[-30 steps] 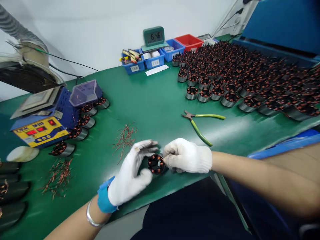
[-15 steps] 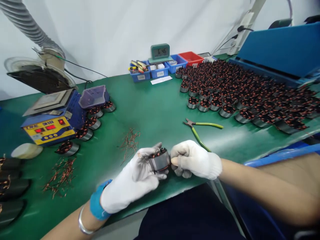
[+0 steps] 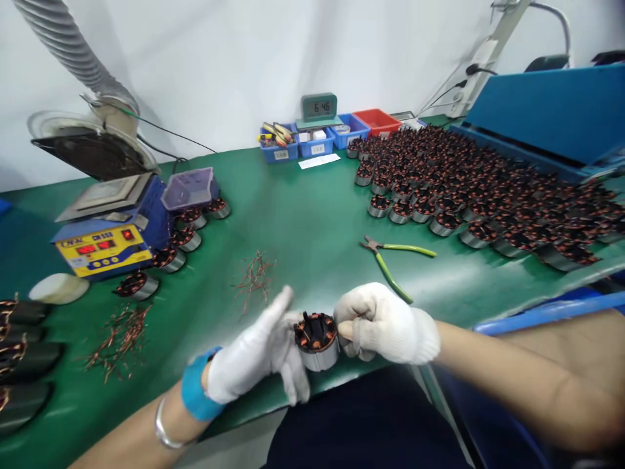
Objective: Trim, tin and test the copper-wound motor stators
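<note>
A round motor stator [image 3: 317, 340] with copper windings and a silver metal rim is held upright at the near edge of the green table [image 3: 303, 215]. My right hand [image 3: 385, 322], in a white glove, is closed in a pinch against the stator's right side. My left hand [image 3: 263, 352], also in a white glove with a blue cuff, touches the stator's left side with its fingers stretched out. Green-handled cutting pliers [image 3: 390, 260] lie just beyond my right hand.
Many stators [image 3: 488, 189] cover the right of the table. At the left stand a blue and yellow soldering station [image 3: 107, 234], a clear tub [image 3: 188, 187] and a row of stators [image 3: 180, 241]. Copper wire scraps [image 3: 254, 277] lie mid-table and in another pile [image 3: 117, 332] at the left. Blue and red bins [image 3: 322, 133] and a clock [image 3: 318, 106] sit at the back.
The stator was turned from lying on its side to standing upright with its windings up. My left hand's fingers opened from around it. The view rose a little.
</note>
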`<control>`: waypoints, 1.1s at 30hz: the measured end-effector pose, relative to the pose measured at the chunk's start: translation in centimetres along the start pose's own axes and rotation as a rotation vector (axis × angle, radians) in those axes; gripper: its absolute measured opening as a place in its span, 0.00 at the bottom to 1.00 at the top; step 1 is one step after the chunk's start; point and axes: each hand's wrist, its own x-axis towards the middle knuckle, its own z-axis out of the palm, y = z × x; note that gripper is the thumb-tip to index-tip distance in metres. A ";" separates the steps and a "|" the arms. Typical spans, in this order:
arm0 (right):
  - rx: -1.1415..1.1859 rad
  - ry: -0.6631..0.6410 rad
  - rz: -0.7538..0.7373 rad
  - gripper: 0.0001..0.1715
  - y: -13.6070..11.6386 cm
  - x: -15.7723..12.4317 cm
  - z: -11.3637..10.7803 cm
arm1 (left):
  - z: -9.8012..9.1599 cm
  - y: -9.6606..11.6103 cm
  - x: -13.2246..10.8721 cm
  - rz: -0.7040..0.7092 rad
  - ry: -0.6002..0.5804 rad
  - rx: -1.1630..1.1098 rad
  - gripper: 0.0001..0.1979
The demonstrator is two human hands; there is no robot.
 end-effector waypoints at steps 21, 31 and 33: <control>0.077 -0.002 0.084 0.12 0.4 0.3 0.4 | 0.3 -0.1 -0.4 -0.129 -0.119 0.052 0.34; 0.047 -0.049 0.148 0.10 1.1 0.6 1.0 | 0.8 -1.4 -2.0 0.931 0.391 0.654 0.17; -0.020 -0.051 0.129 0.08 1.4 0.8 0.8 | 1.1 -1.0 -1.0 0.647 0.243 0.705 0.23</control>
